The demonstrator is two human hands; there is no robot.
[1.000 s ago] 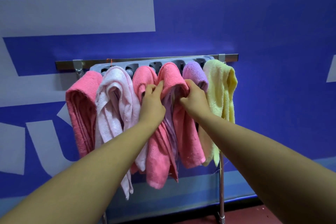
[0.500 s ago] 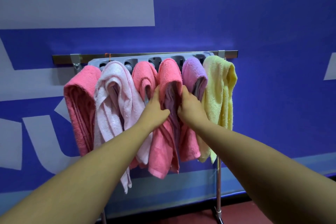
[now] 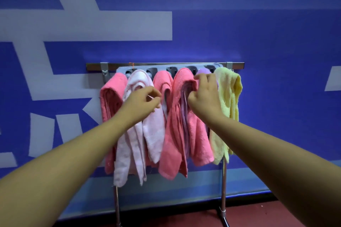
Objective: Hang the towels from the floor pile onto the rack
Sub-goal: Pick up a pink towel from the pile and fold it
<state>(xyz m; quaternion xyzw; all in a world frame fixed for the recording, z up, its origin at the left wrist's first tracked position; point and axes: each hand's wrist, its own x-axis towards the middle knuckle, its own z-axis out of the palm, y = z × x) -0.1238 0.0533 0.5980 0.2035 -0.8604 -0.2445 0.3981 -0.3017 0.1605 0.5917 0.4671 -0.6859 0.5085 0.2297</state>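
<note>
While my right hand [image 3: 203, 96] pinches the pink towel [image 3: 181, 116] and my left hand [image 3: 143, 102] nips the pale towel [image 3: 137, 134], I should spread folds evenly.

A: What kind of place is shown?
B: An indoor staged or commercial space, not clearly a home: a blue wall [image 3: 258, 24] bearing large pale painted lettering [image 3: 92, 26], a dark red floor [image 3: 258, 215], and a freestanding metal towel rack [image 3: 166, 65].

Both forearms are bare to the frame edge; the left hand [image 3: 142, 102] and right hand [image 3: 204, 97] seemingly wear no rings.
</note>
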